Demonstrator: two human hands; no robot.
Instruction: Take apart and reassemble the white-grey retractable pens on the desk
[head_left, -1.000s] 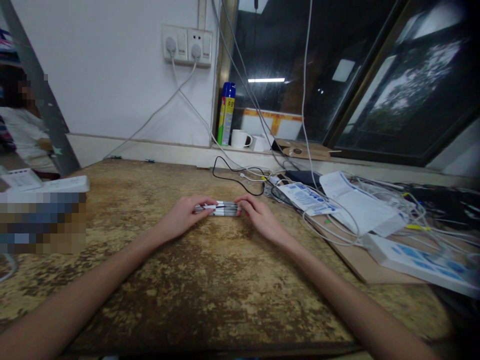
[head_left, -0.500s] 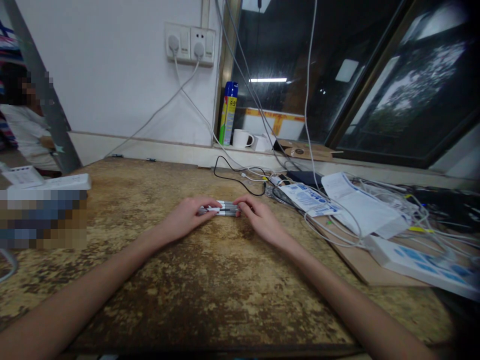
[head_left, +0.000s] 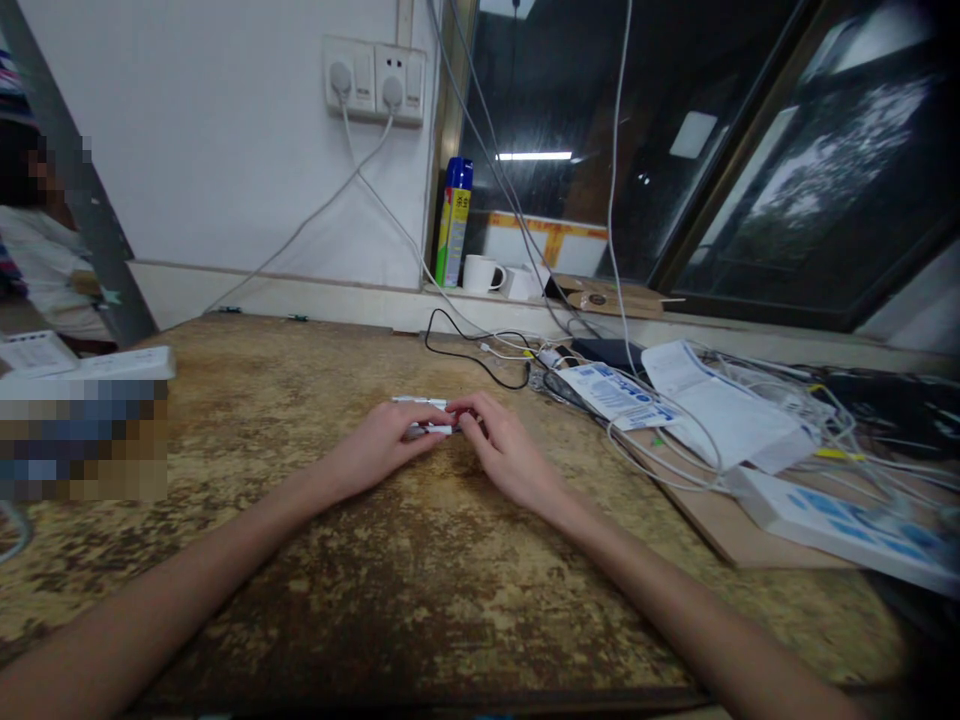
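Note:
On a worn, mottled brown table [head_left: 315, 560], my left hand [head_left: 381, 445] and my right hand [head_left: 501, 452] meet over a small bundle of pens [head_left: 429, 418] with white and grey barrels. Both hands have their fingers curled round the bundle, one at each end. Most of the pens are hidden under the fingers; only a few white ends show between the hands.
A tangle of white and black cables [head_left: 675, 420], blue-and-white paper packets [head_left: 619, 393] and a flat white box [head_left: 840, 515] fill the right side. A spray can [head_left: 454, 222] and white mugs [head_left: 480, 274] stand on the sill. A person sits far left [head_left: 37, 240].
My hands have drawn closer together over the pens, covering more of the bundle, and moved slightly nearer to me. The view has shifted a little.

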